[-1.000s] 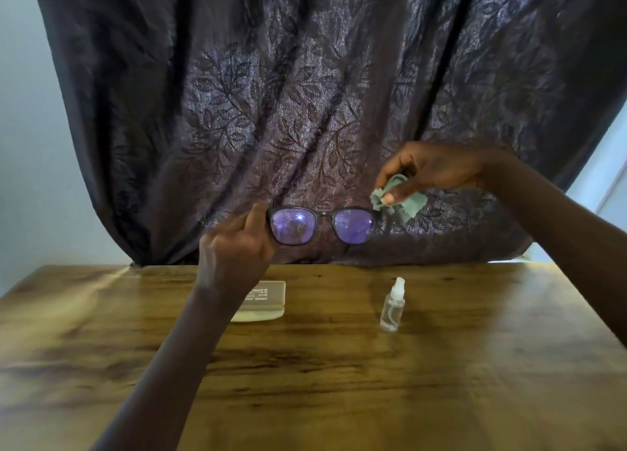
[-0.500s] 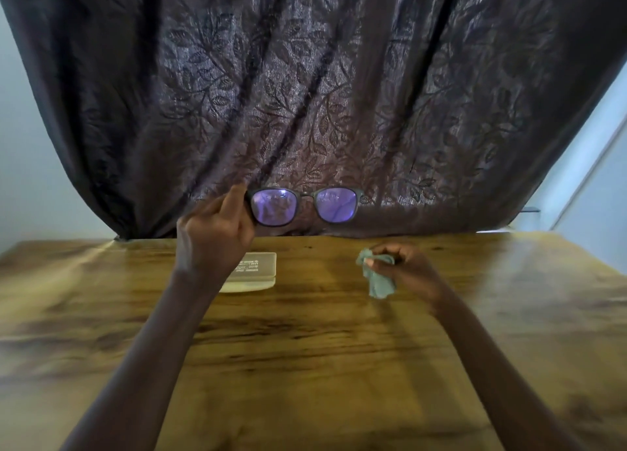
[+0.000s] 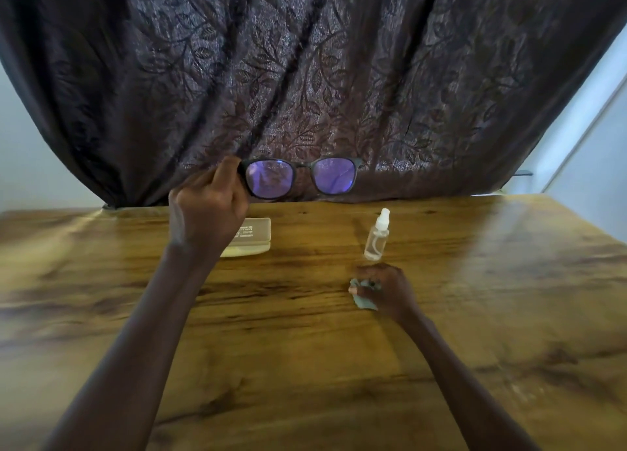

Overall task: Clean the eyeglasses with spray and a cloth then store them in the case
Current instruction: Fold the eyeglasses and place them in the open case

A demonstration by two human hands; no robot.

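Holding the eyeglasses [image 3: 300,178] aloft by one end of the frame, the left hand [image 3: 207,210] pinches them between thumb and fingers, lenses facing the camera, above the far edge of the wooden table [image 3: 305,366] and in front of the dark curtain [image 3: 305,70]. The right hand [image 3: 386,289] rests low on the table, fingers closed around the crumpled green cloth [image 3: 362,298], just in front of the upright spray bottle [image 3: 376,235]. The pale case [image 3: 252,238] lies on the table beneath the left hand; its lid appears shut, though the hand covers part of it. Judged from this layout, the cleaning step seems near its end or paused between wipes. The next move calls for either releasing the cloth and opening the case, or taking up the bottle for another application.
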